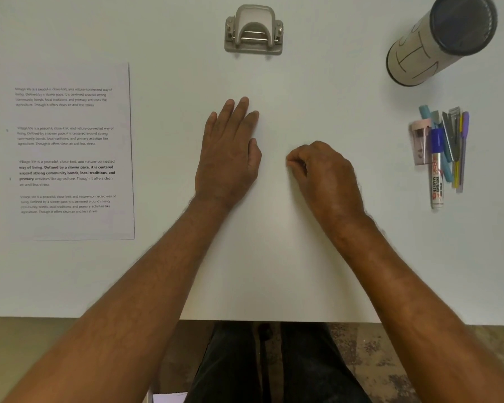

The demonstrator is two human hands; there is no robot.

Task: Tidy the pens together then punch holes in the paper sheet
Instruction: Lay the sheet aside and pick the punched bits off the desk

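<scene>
Left hand [229, 158] lies flat, fingers straight, on the white table [274, 257]. Right hand [323, 173] rests beside it, fingers curled, grasping nothing. Bundled coloured pens [445, 149] lie well right.

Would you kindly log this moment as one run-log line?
left hand flat on table | right hand curled, empty | pens bunched | paper sheet unpunched | hole punch untouched
</scene>
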